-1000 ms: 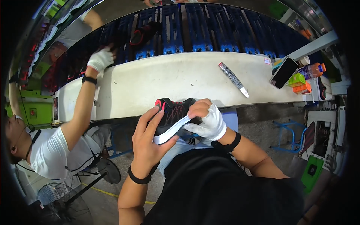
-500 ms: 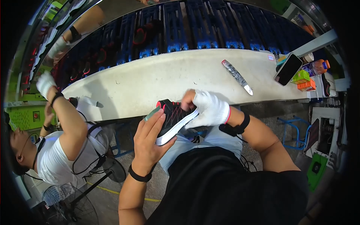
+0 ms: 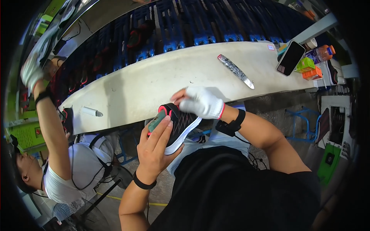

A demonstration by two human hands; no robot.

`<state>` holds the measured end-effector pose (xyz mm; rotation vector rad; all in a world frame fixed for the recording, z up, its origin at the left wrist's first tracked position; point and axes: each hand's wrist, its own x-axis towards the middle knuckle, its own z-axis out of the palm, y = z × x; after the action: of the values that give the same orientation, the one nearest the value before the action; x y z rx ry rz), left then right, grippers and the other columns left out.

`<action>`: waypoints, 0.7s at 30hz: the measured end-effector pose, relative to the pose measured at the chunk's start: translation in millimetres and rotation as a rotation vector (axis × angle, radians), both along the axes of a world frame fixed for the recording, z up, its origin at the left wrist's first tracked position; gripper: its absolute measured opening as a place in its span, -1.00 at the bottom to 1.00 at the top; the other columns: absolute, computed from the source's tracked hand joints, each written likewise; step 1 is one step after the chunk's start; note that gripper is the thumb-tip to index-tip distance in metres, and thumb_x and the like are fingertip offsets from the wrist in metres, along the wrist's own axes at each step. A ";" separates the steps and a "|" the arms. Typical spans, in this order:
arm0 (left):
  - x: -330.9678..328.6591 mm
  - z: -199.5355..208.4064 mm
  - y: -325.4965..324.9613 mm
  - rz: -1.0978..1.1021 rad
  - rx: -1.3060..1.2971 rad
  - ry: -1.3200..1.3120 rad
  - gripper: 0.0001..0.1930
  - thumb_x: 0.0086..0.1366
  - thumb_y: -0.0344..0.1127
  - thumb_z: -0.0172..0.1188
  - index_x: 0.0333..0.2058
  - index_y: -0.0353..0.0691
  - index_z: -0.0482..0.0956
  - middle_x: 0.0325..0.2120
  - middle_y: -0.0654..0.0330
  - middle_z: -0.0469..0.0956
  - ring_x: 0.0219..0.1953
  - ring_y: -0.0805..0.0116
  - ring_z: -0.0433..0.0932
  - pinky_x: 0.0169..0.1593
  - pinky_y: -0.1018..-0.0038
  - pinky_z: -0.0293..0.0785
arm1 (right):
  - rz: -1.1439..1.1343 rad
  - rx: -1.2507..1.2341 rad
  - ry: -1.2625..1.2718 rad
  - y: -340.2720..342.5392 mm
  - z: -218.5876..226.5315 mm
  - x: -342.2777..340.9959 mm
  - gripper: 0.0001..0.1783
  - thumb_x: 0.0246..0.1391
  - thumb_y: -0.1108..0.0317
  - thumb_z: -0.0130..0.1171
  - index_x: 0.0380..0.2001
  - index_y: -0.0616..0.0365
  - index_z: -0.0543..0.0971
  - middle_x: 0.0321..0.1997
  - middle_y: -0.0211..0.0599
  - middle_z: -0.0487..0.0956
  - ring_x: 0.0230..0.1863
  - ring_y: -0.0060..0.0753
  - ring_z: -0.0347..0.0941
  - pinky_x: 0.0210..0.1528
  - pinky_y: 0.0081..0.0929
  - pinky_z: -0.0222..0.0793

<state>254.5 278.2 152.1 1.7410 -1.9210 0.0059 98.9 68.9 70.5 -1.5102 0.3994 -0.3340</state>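
Note:
A black sneaker [image 3: 183, 126] with red trim and a white sole is held above my lap, close to the workbench's near edge. My bare left hand [image 3: 153, 148] grips it from the lower left, fingers spread along its side and thumb under the sole. In the shoe's opening sits a green block [image 3: 157, 120], shaped like a shoe last. Over the red-lined collar is my right hand [image 3: 199, 102], in a white glove with some bare fingertips. Its fingers are smeared by motion, so whether they pinch anything is unclear.
A knife [image 3: 235, 71] with a patterned handle lies on the pale bench [image 3: 154, 82]. A phone [image 3: 291, 57], small boxes [image 3: 308, 68] and a bottle [image 3: 323, 53] stand at right. Blue conveyor slats [image 3: 204, 23] run behind. At left, a co-worker [image 3: 77, 165] reaches out beside a white tube [image 3: 91, 111].
My right hand has moved from the shoe's side up to its collar. More of the green block shows. The co-worker's arm has reached farther out, and the whole view has shifted slightly.

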 end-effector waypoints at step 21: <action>271.5 -106.0 -334.0 0.422 0.234 0.004 0.01 0.21 -0.07 0.56 0.57 -0.08 0.24 0.51 -0.30 0.28 0.49 -0.41 0.34 0.51 -0.06 0.40 | -0.532 -0.576 -0.249 24.6 49.0 -108.0 0.18 -0.15 0.06 0.84 0.46 0.14 0.38 0.32 0.03 0.56 0.25 0.02 0.63 0.32 -0.09 0.55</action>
<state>526.0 -55.9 46.1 2.2720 -1.5673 -0.0710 -9.0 93.5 119.5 -1.8726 0.5309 -1.1213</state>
